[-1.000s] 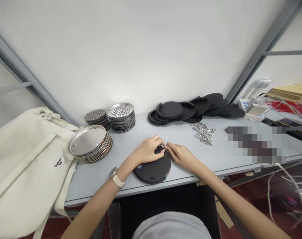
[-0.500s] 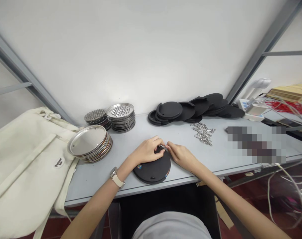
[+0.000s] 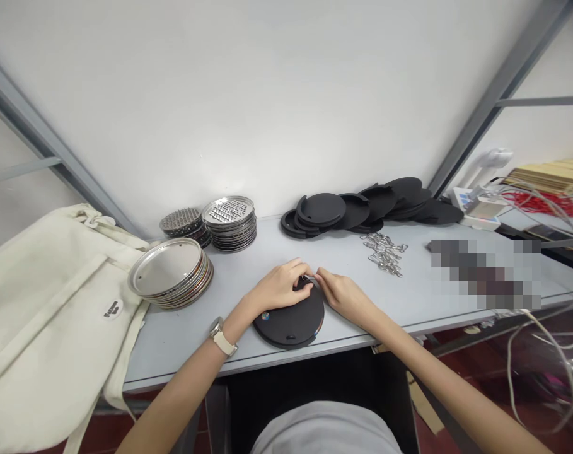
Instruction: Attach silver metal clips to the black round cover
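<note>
Lying flat, round black disc (image 3: 290, 321), matte

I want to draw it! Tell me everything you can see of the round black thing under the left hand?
This round black disc looks matt, maybe plastic, and lies flat near the front edge of the table. It has a dark slot in its near part, a colourful spot at the left and a coloured strip on its right rim. The left hand touches it and hides its far left part. At its far edge, the right hand pinches a small metal piece.
</note>
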`<state>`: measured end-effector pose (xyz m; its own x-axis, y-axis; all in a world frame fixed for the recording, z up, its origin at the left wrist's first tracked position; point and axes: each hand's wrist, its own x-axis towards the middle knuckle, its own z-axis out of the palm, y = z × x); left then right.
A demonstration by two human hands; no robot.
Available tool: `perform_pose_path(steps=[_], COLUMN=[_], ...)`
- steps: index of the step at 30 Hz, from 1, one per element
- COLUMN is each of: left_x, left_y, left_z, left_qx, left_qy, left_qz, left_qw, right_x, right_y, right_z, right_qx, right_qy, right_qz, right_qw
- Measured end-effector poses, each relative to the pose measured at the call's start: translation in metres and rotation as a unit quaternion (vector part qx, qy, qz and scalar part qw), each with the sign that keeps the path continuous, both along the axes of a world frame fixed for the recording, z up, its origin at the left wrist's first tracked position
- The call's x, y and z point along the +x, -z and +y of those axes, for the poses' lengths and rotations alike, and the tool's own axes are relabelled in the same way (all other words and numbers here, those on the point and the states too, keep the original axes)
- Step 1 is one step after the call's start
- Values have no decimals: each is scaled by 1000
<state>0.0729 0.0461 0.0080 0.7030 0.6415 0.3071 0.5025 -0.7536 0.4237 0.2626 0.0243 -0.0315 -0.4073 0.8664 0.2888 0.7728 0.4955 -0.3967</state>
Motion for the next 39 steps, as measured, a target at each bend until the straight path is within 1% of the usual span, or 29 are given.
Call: perform_pose_path(steps=[7,13,15,19,21,30,39], left_x=[0,0,0,1,1,1,1], left_y=[-1,-2,-2,-3,-3,-1,0], left_z=[-1,-2,-2,-2,-2,-2,-1], left_qx=[-1,-3,-1,17,26,12,9], left_qy=[-2,1,1,-8,-12,-5,-6], left_qz=[3,13,15,17,18,14,13], left_qw=[1000,1000,1000,1000,999,1000,1000], right_x=[-1,1,2,3,3,2,2], right_y=[-3,-4,-4,-6,-6,-9,-7], right_z=[-1,0,0,-1,-1,-2,-2], right_qx=[-11,-10,-13,-30,-34,-40,-31], right_qy=[7,18,10,-33,-41,-41,-33], right_qz=[5,34,37,29,27,39,23], right_qw=[1000,999,999,999,998,998,999])
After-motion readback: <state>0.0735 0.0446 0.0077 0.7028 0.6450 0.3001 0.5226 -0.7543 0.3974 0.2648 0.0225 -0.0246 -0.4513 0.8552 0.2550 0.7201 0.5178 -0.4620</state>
